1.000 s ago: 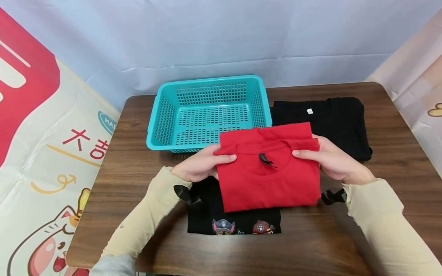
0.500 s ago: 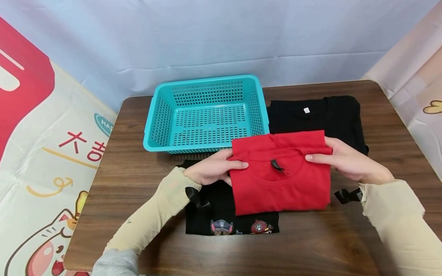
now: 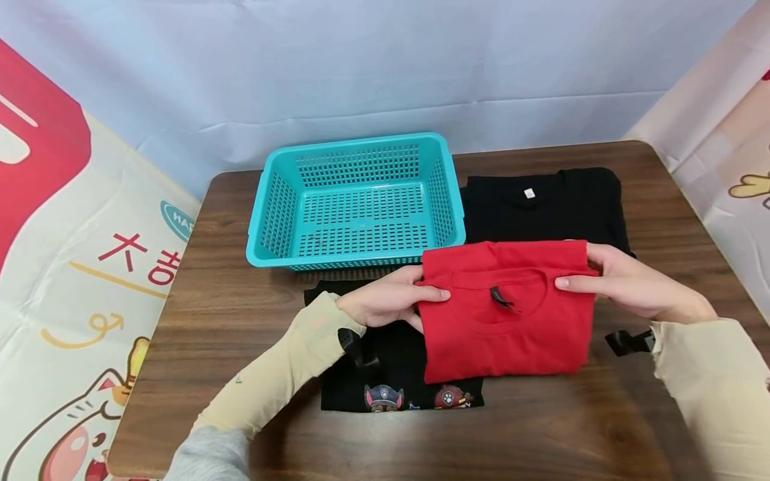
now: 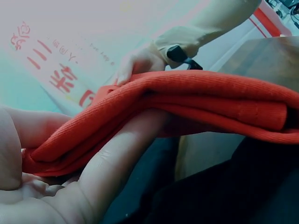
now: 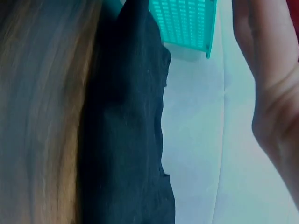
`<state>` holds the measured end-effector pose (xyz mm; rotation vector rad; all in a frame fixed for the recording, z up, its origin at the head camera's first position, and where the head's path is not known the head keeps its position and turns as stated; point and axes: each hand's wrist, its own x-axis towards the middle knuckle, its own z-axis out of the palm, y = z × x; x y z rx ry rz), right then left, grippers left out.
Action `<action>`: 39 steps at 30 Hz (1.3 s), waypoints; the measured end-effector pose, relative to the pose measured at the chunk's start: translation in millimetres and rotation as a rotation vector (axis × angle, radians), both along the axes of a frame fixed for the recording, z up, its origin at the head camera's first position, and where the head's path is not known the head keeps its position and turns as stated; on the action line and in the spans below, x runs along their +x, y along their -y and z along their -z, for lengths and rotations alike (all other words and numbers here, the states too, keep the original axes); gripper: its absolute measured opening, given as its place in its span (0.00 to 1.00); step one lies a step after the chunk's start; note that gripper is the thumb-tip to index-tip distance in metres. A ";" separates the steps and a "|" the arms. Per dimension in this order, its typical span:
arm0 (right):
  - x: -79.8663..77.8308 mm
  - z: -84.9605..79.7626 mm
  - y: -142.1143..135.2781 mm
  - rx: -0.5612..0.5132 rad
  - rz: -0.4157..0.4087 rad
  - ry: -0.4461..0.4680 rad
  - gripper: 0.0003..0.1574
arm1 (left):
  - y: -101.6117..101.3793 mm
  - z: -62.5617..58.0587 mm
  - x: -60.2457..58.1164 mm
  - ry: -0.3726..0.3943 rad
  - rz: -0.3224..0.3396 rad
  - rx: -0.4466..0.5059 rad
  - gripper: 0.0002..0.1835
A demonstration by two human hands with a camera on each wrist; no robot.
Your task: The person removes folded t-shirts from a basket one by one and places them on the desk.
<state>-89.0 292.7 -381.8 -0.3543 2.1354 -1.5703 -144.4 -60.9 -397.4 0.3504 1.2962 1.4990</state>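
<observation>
A folded red T-shirt point(image 3: 511, 334) with a black neck label is held up by its two sides in the head view. My left hand point(image 3: 388, 297) grips its left edge, thumb on top and fingers beneath; the left wrist view shows the folded layers of the red shirt point(image 4: 187, 88) between thumb and fingers. The right hand point(image 3: 637, 284) pinches the opposite edge, thumb on top, its other fingers partly hidden. Below the red shirt lies a folded black shirt point(image 3: 343, 394) with cartoon dogs printed on it, partly covered.
A teal plastic basket point(image 3: 355, 260) stands at the back of the wooden table point(image 3: 240, 334), with nothing in it. Right of it lies another folded black shirt point(image 3: 559, 207) with a white label. A pale curtain point(image 3: 361, 67) hangs behind the table.
Both hands have carried the red shirt to the right and slightly toward the table's front. More of the printed black shirt's left side shows. The head view has shifted slightly.
</observation>
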 end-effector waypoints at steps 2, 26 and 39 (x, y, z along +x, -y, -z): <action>1.0 -0.4 -4.8 -0.004 -0.011 -0.006 0.23 | -3.4 0.8 0.9 0.010 0.009 0.013 0.22; 11.5 12.8 -56.3 -0.032 -0.119 0.071 0.28 | -45.9 2.5 21.1 0.121 0.068 0.022 0.20; 14.9 14.9 -70.9 0.177 -0.089 0.047 0.17 | -60.5 12.3 22.1 -0.176 0.078 -0.113 0.17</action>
